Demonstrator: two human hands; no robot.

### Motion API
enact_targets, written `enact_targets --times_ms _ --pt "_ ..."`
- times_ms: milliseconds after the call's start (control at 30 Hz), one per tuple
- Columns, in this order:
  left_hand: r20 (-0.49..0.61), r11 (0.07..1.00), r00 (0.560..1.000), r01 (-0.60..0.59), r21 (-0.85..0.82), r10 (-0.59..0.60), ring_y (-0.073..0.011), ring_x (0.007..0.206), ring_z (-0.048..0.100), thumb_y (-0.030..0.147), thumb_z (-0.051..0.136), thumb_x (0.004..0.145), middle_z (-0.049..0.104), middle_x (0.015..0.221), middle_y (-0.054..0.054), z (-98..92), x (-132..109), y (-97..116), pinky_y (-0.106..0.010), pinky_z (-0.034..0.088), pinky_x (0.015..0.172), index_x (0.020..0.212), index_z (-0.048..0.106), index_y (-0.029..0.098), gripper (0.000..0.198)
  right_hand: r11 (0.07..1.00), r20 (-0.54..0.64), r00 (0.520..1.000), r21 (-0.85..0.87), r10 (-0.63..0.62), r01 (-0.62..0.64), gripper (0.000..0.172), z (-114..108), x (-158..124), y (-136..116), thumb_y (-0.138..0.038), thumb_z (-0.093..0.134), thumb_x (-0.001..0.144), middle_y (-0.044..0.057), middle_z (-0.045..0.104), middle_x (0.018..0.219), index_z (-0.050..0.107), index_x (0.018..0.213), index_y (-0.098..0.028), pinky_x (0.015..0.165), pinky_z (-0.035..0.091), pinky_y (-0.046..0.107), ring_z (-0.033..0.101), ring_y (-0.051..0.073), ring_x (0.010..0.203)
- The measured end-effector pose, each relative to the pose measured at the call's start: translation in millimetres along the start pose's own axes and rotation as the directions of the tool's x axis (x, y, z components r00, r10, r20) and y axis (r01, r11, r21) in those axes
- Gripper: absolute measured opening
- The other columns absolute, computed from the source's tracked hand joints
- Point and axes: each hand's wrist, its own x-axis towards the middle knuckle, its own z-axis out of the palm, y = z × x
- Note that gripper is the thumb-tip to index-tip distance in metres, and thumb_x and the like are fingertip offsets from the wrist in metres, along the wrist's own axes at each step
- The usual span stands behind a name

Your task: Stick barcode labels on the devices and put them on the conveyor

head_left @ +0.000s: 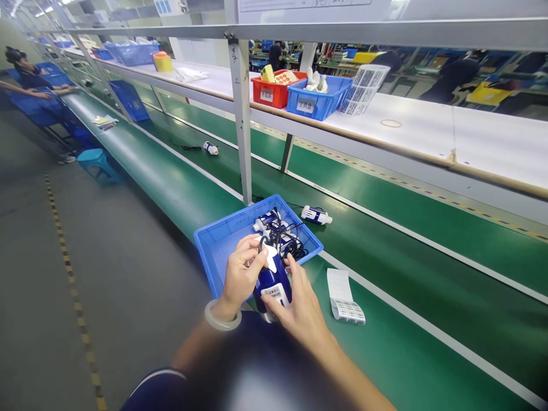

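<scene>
Between my hands is a blue-and-white corded device (pixel 270 275), its rounded body tilted over the near edge of a blue bin (pixel 220 257). My left hand (pixel 242 268) is closed at its white top, fingers by the black cord loop. My right hand (pixel 299 294) wraps the lower body, with the thumb on a printed white label (pixel 274 293). Several similar devices (pixel 268 220) lie in the bin among tangled black cords (pixel 293 248). To the right, a curled strip of printed labels (pixel 347 310) rests on the green surface.
One similar device (pixel 315 215) lies on the green belt (pixel 385 268) beyond the bin, another (pixel 210 148) farther left. A metal post (pixel 242 120) rises behind the bin. The shelf holds a red bin (pixel 269 94), a blue bin (pixel 305 104) and a label roll (pixel 363 88).
</scene>
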Motion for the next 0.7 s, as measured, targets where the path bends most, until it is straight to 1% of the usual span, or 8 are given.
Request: enact_targets --times_ms 67,167,300,400,467,533,633,700 --pt "0.011 1.000 1.000 -0.011 -0.001 0.011 -0.0191 0.115 0.051 0.021 0.054 0.088 0.065 0.089 -0.004 -0.1 1 0 -0.033 0.033 0.103 0.058 0.063 0.018 0.032 0.972 0.128 0.989 0.215 0.068 -0.094 0.073 2 2 10 -0.050 0.046 0.090 0.014 0.031 0.150 0.014 0.148 -0.019 0.112 0.031 0.051 0.034 0.028 0.136" --pt "0.009 1.000 1.000 -0.007 -0.006 0.007 -0.0190 0.114 0.051 0.021 0.055 0.088 0.065 0.089 -0.004 1.8 1 -1 -0.033 0.033 0.104 0.058 0.063 0.018 0.031 0.790 0.230 0.957 0.548 0.174 -0.275 0.057 5 3 27 -0.051 0.032 0.096 0.010 0.038 0.148 0.025 0.145 -0.023 0.115 0.027 0.049 0.036 0.024 0.136" --pt "0.034 1.000 0.999 0.019 -0.019 -0.019 -0.0202 0.113 0.052 0.022 0.056 0.087 0.063 0.087 -0.006 15.9 0 0 -0.034 0.036 0.102 0.056 0.063 0.017 0.032 0.614 0.290 0.951 0.733 0.107 -0.292 0.067 8 -5 41 -0.052 0.056 0.086 0.007 0.037 0.150 0.032 0.143 -0.026 0.115 0.026 0.047 0.035 0.027 0.136" --pt "0.158 0.996 0.986 0.063 -0.056 -0.053 -0.0204 0.110 0.055 0.025 0.057 0.087 0.065 0.099 -0.008 30.6 1 2 -0.034 0.039 0.100 0.068 0.068 0.017 0.024 0.399 0.386 0.916 0.828 0.108 -0.395 0.073 -1 -18 50 -0.048 0.071 0.074 0.008 0.053 0.138 0.043 0.138 -0.025 0.109 0.036 0.048 0.048 0.030 0.126" --pt "0.225 0.992 0.973 0.075 -0.097 -0.051 -0.0203 0.113 0.056 0.028 0.055 0.089 0.062 0.116 -0.009 36.5 5 -1 -0.035 0.042 0.100 0.091 0.070 0.017 0.019 0.219 0.425 0.875 0.854 0.231 -0.472 0.060 -19 -27 63 -0.050 0.072 0.072 0.009 0.066 0.121 0.057 0.123 -0.024 0.102 0.043 0.047 0.058 0.030 0.115" --pt "0.213 0.996 0.977 0.029 -0.081 -0.011 -0.0203 0.118 0.054 0.030 0.052 0.090 0.059 0.126 -0.010 38.1 13 -11 -0.035 0.043 0.101 0.108 0.065 0.019 0.025 0.135 0.390 0.844 0.876 0.368 -0.463 0.050 -47 -35 81 -0.050 0.075 0.067 0.009 0.071 0.109 0.066 0.109 -0.023 0.096 0.049 0.045 0.064 0.030 0.106" --pt "0.134 0.987 0.989 -0.073 0.146 0.054 -0.0216 0.121 0.051 0.030 0.053 0.089 0.058 0.126 -0.011 39.9 27 -46 -0.040 0.039 0.107 0.113 0.062 0.018 0.028 0.181 0.249 0.833 0.908 0.494 -0.379 0.059 -101 -47 110 -0.046 0.081 0.057 0.011 0.072 0.107 0.066 0.108 -0.024 0.084 0.055 0.044 0.068 0.031 0.094" --pt "0.192 0.931 0.981 -0.079 0.356 0.009 -0.0271 0.128 0.044 0.034 0.060 0.082 0.052 0.134 -0.015 48.2 35 -78 -0.047 0.033 0.111 0.124 0.055 0.016 0.046 0.205 0.144 0.813 0.930 0.564 -0.306 0.065 -134 -58 125 -0.044 0.083 0.051 0.012 0.072 0.103 0.065 0.110 -0.025 0.077 0.058 0.044 0.070 0.032 0.087"
